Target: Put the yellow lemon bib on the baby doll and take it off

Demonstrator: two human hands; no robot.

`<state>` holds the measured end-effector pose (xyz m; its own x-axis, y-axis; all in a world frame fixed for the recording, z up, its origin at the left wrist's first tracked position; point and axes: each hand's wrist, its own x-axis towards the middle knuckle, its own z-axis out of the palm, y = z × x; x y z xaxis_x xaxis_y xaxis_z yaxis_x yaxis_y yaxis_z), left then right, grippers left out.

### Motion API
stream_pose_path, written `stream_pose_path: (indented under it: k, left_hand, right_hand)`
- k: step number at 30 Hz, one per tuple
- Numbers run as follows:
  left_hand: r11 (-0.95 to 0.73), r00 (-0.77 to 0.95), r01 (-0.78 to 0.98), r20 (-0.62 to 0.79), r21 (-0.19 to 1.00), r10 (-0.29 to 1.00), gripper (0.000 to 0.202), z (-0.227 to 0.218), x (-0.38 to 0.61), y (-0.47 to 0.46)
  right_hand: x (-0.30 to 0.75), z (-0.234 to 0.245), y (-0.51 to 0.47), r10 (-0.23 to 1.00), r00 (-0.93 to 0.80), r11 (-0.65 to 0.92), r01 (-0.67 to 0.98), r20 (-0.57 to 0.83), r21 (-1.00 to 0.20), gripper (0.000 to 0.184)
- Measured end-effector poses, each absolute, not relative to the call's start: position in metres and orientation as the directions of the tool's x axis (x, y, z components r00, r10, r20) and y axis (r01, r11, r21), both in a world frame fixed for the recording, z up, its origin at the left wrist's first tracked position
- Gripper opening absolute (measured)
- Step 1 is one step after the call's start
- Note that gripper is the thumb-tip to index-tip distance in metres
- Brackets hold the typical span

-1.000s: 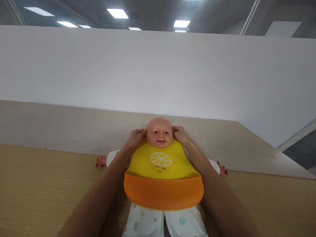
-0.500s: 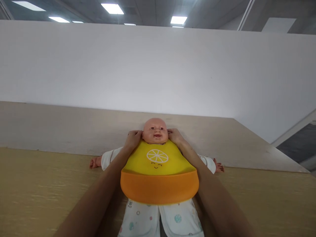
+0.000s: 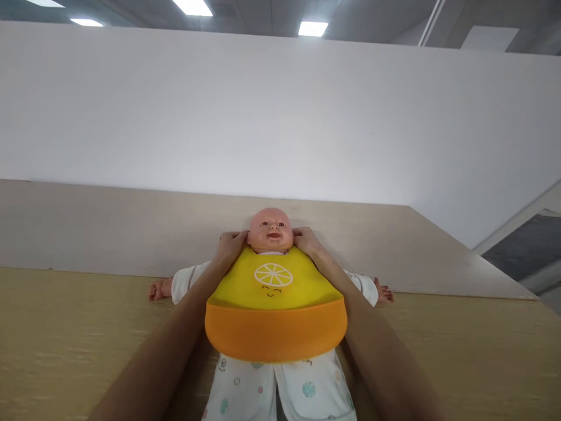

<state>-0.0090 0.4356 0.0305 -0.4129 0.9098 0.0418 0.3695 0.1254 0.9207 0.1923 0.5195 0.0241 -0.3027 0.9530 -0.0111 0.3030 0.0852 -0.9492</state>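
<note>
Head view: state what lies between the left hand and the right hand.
In the head view, the baby doll's head lies between the left hand and the right hand, touching both.

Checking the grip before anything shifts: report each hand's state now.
Left hand: curled at the doll's neck, grip unclear.
Right hand: curled at the doll's neck, grip unclear.

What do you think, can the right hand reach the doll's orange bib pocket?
Probably yes. The right hand is beside the doll's head, and its forearm lies along the orange bib pocket. Nothing seems to be in the way.
</note>
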Motion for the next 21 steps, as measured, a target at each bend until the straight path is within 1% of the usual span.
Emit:
stream_pose_path:
  k: [8, 14, 17, 21]
  left_hand:
    - [0.133, -0.396, 0.423, 0.051, 0.896, 0.917, 0.034, 0.0270, -0.0109, 0.4394]
    - [0.129, -0.379, 0.423, 0.046, 0.897, 0.924, 0.028, 0.0265, -0.0128, 0.4402]
    - [0.125, -0.364, 0.420, 0.040, 0.899, 0.930, 0.026, 0.0269, -0.0137, 0.4396]
    - [0.092, -0.309, 0.402, 0.040, 0.911, 0.950, 0.025, 0.0306, -0.0131, 0.4367]
  right_hand:
    - [0.1943, 0.0190, 0.5234, 0.949, -0.314, 0.126, 0.339, 0.014, -0.932, 0.019]
    - [0.1979, 0.0165, 0.5212, 0.944, -0.327, 0.178, 0.384, 0.047, -0.906, 0.017]
    - [0.1991, 0.0156, 0.5180, 0.949, -0.312, 0.180, 0.400, 0.051, -0.899, 0.018]
    - [0.1996, 0.0136, 0.5143, 0.954, -0.291, 0.189, 0.405, 0.070, -0.894, 0.017]
